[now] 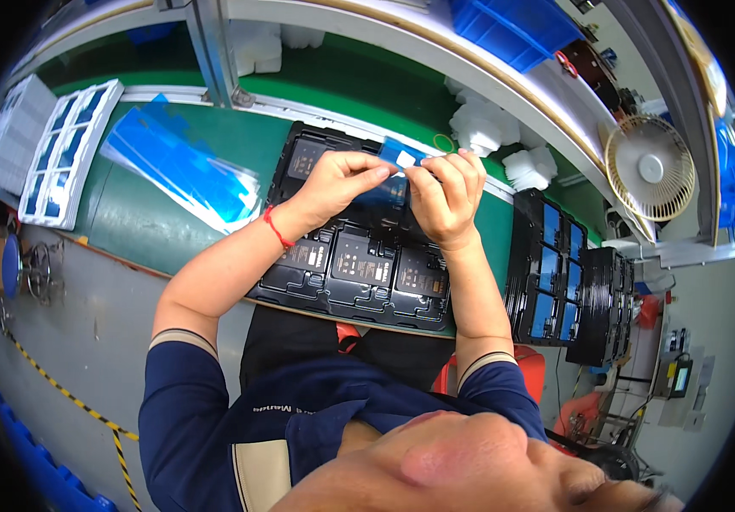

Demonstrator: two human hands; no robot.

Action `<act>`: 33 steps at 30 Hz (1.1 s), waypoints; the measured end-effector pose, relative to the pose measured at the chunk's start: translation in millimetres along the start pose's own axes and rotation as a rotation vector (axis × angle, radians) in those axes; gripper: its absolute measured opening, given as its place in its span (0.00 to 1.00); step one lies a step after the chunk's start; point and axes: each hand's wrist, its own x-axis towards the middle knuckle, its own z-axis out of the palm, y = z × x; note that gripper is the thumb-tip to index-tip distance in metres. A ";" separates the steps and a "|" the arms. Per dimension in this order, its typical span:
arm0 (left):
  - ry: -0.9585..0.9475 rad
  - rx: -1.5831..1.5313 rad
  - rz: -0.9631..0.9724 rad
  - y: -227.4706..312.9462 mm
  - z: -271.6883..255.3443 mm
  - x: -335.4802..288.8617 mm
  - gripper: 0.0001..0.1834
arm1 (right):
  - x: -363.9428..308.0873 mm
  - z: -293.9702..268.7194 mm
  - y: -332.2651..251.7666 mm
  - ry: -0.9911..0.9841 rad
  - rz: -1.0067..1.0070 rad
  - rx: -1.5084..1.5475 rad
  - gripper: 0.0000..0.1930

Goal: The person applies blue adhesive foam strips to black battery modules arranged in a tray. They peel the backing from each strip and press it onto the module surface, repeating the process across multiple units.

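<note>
Blue and glossy, a small flat piece of film (401, 155) is pinched between both hands above the middle of a black moulded tray (359, 273) that lies on the green tabletop (137, 222). The film looks thin and roughly rectangular, with a small white tab at its lower edge where the fingertips meet; under it the hands also cover a dark flat part, too hidden to tell apart from the tray. The film's long axis runs roughly left to right, tilted a little, its upper right corner pointing away from the person toward the far rail. The left hand (333, 183) comes in from the left with thumb and forefinger closed on the film's left edge, a red cord around its wrist. The right hand (446, 196) is curled, fingers folded in, its fingertips gripping the white tab. Dark rectangular parts sit in the tray's compartments in rows. Left of the tray lies a loose heap of blue film sheets (184, 171), and further left a white tray (69, 154). Stacked black trays (555, 273) stand to the right, near a small round fan (649, 166).
</note>
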 end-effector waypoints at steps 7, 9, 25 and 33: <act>0.088 -0.113 0.081 -5.4 -3.5 -1.3 0.11 | -4.6 4.2 -4.5 -0.095 -0.018 0.037 0.08; 0.071 -0.112 0.088 -4.7 -4.3 0.9 0.10 | -5.5 6.2 -3.7 -0.105 -0.012 0.054 0.08; 0.015 -0.053 0.105 -3.1 -8.0 1.6 0.09 | 1.4 9.2 -2.8 -0.236 0.271 0.458 0.11; 0.042 0.021 0.130 -5.0 -8.0 1.4 0.08 | -2.3 7.8 -7.7 -0.260 0.491 0.542 0.07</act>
